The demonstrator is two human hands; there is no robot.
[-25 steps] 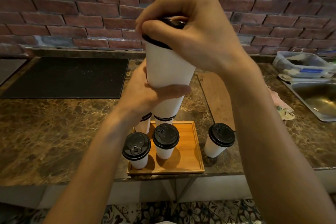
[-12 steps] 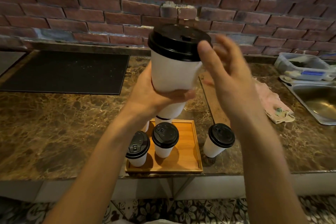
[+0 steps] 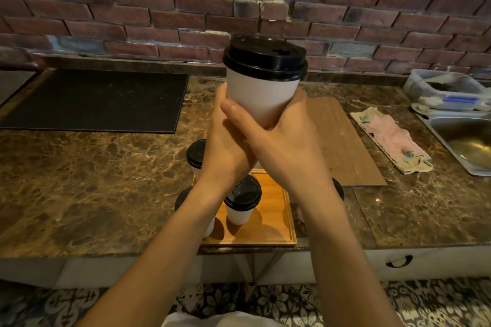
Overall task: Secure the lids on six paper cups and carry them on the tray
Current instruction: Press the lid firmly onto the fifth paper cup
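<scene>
holding one white paper cup [image 3: 261,95] up in front of the brick wall [image 3: 132,8], above the tray [image 3: 276,220], clear of the counter [image 3: 106,180]. upright, near enough. black lid [image 3: 265,57] seated on the rim, level all round as far as visible.

gripping with both hands round the cup's lower half. left hand [image 3: 225,146] on the left side and behind, fingertips hidden past the far wall. right hand [image 3: 281,146] overlapping the left, thumb [image 3: 233,110] laid across the front, remaining fingers wrapped round the right side. both clamped on the cup, no gap visible.

below: wooden tray at the counter's front edge. mid-tray, second cup [image 3: 240,210], lidded, upright. front-left, third cup [image 3: 183,196], lidded, mostly hidden behind the left forearm. further back on the left, fourth cup [image 3: 196,156], lidded; can't tell whether on the tray or just beside it. right of the tray, on the counter, only a black lid edge of a fifth cup [image 3: 338,188], behind the right forearm.

elsewhere on the counter: black mat [image 3: 93,101] far left, wooden board [image 3: 342,146] just right of the hands, pink cloth [image 3: 390,138] near the board, steel sink [image 3: 467,143] and clear plastic tub [image 3: 446,90] at the right edge.
</scene>
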